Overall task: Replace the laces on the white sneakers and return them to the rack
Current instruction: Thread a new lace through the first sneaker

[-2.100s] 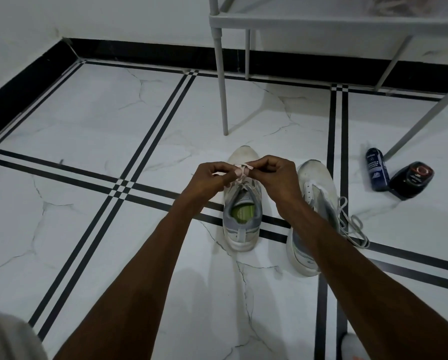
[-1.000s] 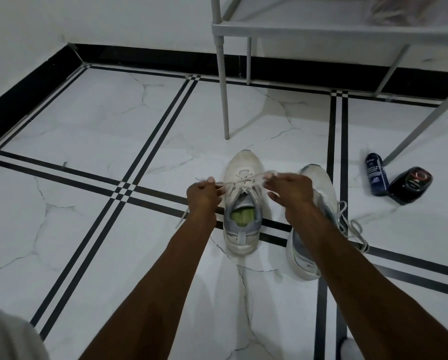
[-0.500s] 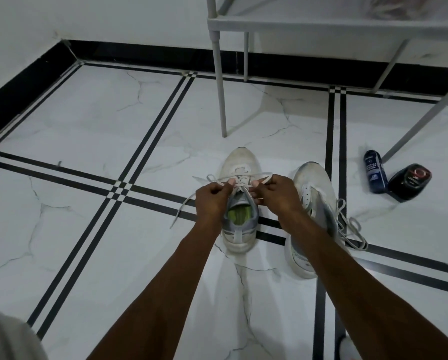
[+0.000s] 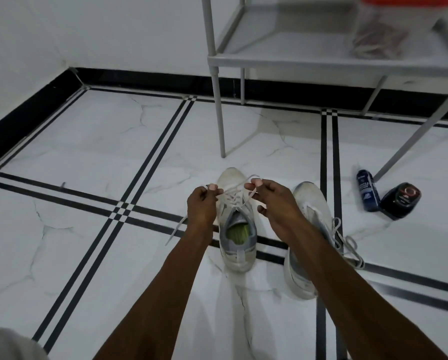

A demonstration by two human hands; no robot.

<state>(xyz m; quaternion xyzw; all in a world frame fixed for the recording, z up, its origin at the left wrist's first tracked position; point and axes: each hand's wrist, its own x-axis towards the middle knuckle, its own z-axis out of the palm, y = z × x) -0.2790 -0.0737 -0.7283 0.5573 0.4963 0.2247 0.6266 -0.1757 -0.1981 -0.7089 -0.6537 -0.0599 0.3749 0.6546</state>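
The rack [image 4: 321,62] stands over the tiled floor [image 4: 87,152] ahead of me, and below it the two white sneakers sit side by side, the right sneaker [image 4: 308,203] already laced with its ends loose, the left sneaker [image 4: 237,245] between my wrists. My left hand [image 4: 201,206] and right hand [image 4: 275,203] each have fingers [image 4: 212,187] pinched shut on an end of the lace [image 4: 234,194], pulled out to either side over the tongue. I judge I am at the tying step on this shoe; next I must cross the ends, draw the knot snug without slack, then lift both shoes to the rack.
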